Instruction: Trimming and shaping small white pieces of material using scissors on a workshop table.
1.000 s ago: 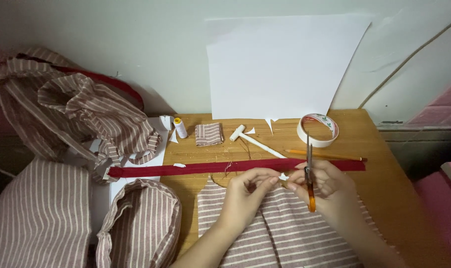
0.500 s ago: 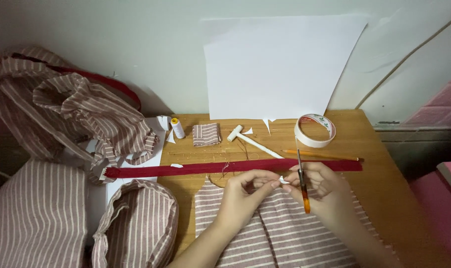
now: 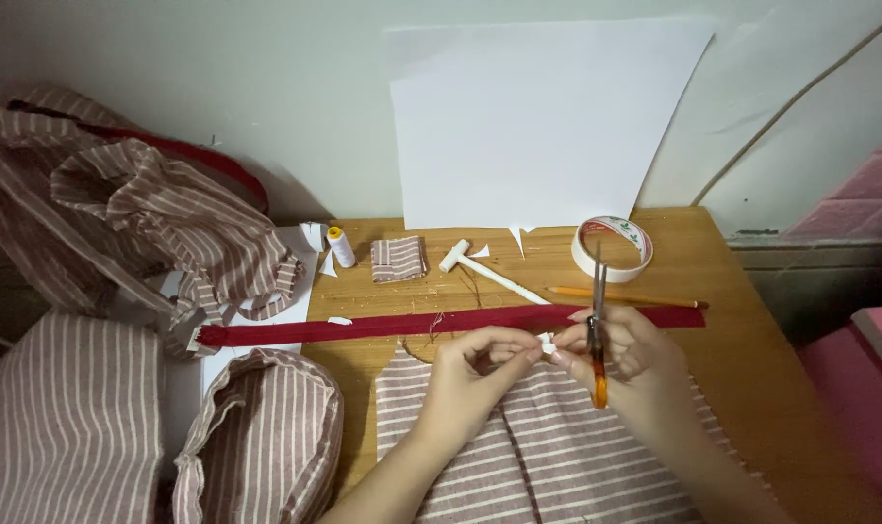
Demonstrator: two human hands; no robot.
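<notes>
My left hand (image 3: 475,374) pinches a small white scrap (image 3: 548,343) between thumb and forefinger, just above the striped fabric piece (image 3: 538,456) lying on the wooden table (image 3: 751,349). My right hand (image 3: 623,351) grips small scissors with orange handles (image 3: 597,330), blades pointing up and away, and its fingertips also meet the white scrap. A long dark red zipper strip (image 3: 392,325) runs across the table just beyond both hands.
A roll of white tape (image 3: 612,248), a pencil (image 3: 615,295), a white T-shaped tool (image 3: 484,270), a small thread spool (image 3: 341,246) and a folded striped swatch (image 3: 398,259) lie farther back. A white sheet (image 3: 548,116) leans on the wall. Striped bags (image 3: 140,233) pile at left.
The scissors have shifted slightly left and stand more upright, with the blades now over the red strip. Both hands stay together at the white scrap.
</notes>
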